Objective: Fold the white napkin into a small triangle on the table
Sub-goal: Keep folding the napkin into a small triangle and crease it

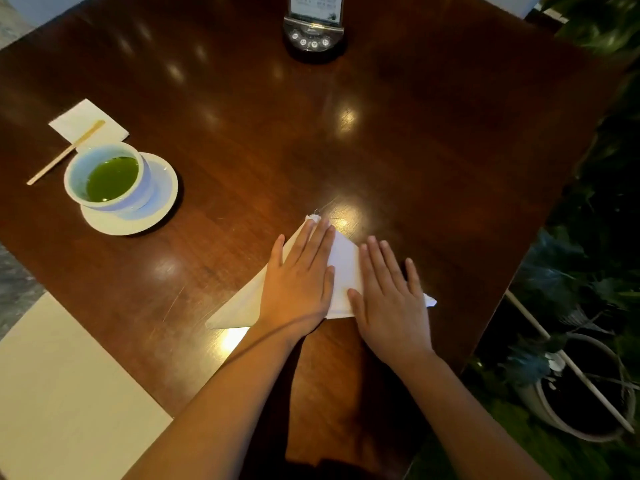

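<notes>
The white napkin (343,268) lies flat on the dark wooden table (415,150) as a triangle, its apex pointing away from me and its long edge nearest me. My left hand (299,278) rests palm down on the middle and left of it, fingers together and stretched to the apex. My right hand (389,296) lies palm down over the right part, fingers spread. The napkin's left corner and right tip stick out from under my hands. Neither hand grips anything.
A pale cup of green tea (107,176) stands on a saucer (162,202) at the left. Behind it lie a small white napkin (86,121) and a wooden stirrer (64,154). A black call-button stand (314,29) sits at the far edge. Potted plants (585,386) are on the right.
</notes>
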The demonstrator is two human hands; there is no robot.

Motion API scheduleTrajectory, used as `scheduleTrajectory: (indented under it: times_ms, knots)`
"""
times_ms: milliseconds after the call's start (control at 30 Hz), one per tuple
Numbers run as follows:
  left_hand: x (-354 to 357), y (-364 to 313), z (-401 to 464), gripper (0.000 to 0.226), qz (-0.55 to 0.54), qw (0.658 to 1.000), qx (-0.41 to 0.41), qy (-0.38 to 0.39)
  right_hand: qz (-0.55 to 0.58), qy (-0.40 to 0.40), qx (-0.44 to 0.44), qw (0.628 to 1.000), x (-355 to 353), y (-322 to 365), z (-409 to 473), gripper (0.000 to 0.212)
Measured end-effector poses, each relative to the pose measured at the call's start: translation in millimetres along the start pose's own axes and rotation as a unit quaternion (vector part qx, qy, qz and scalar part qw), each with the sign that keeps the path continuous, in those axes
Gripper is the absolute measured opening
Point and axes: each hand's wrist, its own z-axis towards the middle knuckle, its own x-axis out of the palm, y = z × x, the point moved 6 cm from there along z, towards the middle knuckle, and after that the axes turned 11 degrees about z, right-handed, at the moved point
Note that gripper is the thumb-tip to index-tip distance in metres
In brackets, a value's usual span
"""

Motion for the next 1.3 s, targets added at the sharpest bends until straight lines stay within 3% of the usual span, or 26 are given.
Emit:
scheduleTrajectory:
  times_ms: [233,433,567,700,833,1067,1300]
  knots:
    - [0.0,-1.1,1.4,0.058,-0.001,1.0,-0.01,0.002,-0.015,-0.039,0.119,0.992,-13.2,-39.2,-18.8,0.061]
    - [-11.6,-2.0,1.7,0.06,-0.047,0.998,-0.037,-0.013,0.012,-0.017,-0.012,1.0,-5.4,23.1,1.5,0.056]
    - [-25.2,9.1,-22.3,0.06,-0.024,0.997,-0.063,-0.03,0.016,0.0,-0.013,1.0,4.6,20.1,3.7,0.056]
    - [-8.6,41.3,-61.0,0.064,0.012,0.994,-0.108,0.017,0.026,-0.001,-0.023,0.999,3.8,18.3,2.7,0.055]
    - [-2.0,55.1,-80.5,0.062,-0.019,0.989,-0.143,0.038,0.025,-0.002,-0.026,0.999,2.3,18.1,2.8,0.055]
    - [0.7,44.1,-106.0,0.064,-0.03,0.988,-0.147,0.047,0.018,0.013,-0.028,0.999,4.2,19.6,-19.3,0.056]
    - [-18.4,25.9,-102.9,0.072,0.05,0.989,-0.138,0.019,0.022,0.012,-0.016,1.0,6.3,20.1,-37.8,0.059]
